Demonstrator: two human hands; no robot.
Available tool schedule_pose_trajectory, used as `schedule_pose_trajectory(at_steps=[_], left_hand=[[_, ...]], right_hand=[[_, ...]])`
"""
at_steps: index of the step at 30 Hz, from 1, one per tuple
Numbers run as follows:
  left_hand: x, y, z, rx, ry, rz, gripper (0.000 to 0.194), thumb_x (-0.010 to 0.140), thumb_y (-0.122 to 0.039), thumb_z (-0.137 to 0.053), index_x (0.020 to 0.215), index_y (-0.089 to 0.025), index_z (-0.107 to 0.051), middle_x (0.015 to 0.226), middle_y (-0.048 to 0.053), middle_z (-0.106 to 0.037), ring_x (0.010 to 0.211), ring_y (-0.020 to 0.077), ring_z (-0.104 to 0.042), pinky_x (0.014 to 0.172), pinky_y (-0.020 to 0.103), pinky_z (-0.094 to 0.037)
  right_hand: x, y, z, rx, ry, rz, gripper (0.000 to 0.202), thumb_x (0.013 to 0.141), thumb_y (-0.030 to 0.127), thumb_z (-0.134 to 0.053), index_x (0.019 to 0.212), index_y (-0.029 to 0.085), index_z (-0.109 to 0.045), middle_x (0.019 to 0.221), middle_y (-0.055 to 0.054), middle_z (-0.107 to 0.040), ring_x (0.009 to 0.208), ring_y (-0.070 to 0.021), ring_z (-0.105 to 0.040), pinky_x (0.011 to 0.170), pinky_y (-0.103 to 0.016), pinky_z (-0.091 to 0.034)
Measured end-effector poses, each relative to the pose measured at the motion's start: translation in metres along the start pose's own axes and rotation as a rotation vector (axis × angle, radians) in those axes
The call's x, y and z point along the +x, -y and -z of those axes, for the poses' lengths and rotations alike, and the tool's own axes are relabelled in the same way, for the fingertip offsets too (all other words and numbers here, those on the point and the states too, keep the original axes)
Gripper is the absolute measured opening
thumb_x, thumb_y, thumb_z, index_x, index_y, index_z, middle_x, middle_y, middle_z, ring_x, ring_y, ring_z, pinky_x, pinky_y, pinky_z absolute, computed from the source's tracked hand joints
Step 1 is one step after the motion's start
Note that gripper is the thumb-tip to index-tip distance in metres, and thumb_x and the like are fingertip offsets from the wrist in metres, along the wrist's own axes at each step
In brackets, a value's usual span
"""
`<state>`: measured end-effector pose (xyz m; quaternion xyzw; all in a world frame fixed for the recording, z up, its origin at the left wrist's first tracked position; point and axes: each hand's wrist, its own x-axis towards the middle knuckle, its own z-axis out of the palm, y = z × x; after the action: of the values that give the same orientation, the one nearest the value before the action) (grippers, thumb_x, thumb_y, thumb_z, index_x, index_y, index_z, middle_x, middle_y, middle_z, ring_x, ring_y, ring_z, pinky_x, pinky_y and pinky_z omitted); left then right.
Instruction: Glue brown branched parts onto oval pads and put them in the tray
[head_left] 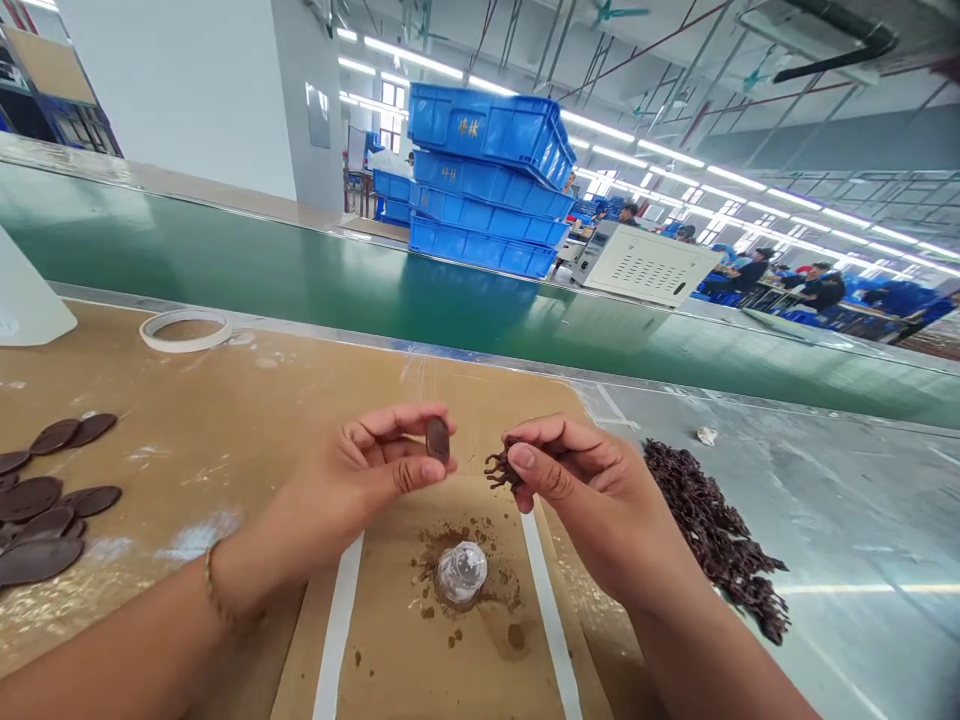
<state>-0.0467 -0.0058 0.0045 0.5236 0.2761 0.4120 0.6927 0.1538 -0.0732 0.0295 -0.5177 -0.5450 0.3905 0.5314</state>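
Left fingers (409, 470) pinch smooth brown oval piece (438, 440); right fingers (536, 465) pinch frilly dark cluster (501, 468)

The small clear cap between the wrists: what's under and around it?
The clear cap sits on a cardboard sheet, ringed by brown glue smears. What lies directly beneath it is hidden. Above it, the left hand pinches a dark oval piece.

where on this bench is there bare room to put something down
Bare brown board lies between the tape ring and the left hand, right of the dark ovals. The grey sheet right of the dark pile is bare too. It is crowded under the hands: the right hand, the small clear cap and brown crumbs.
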Motion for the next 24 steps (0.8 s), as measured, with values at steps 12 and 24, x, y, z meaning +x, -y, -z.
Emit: schedule_pose_trajectory(at_steps=[12,24], left_hand=[[-0.009,0.011,-0.016,-0.094,0.132,0.066,0.03,0.07,-0.022,-0.084,0.097,-0.034,-0.077,0.09,0.0,-0.076,0.083,0.0128,-0.069,0.076,0.021,-0.055],[0.006,0.004,0.008,0.043,-0.161,-0.132,0.024,0.073,-0.029,-0.083,0.096,-0.031,-0.077,0.099,-0.003,-0.073,0.085,0.0097,-0.066,0.083,0.018,-0.054]], right_hand=[[-0.005,0.007,-0.003,0.084,0.038,0.062,0.007,0.084,0.029,-0.074,0.087,0.022,-0.072,0.076,0.0,-0.07,0.059,-0.0081,-0.059,0.056,-0.018,-0.052],[-0.007,0.012,0.008,-0.508,0.333,0.111,0.007,0.085,0.018,-0.067,0.086,0.022,-0.073,0.08,0.001,-0.072,0.072,-0.0123,-0.063,0.067,-0.025,-0.048]])
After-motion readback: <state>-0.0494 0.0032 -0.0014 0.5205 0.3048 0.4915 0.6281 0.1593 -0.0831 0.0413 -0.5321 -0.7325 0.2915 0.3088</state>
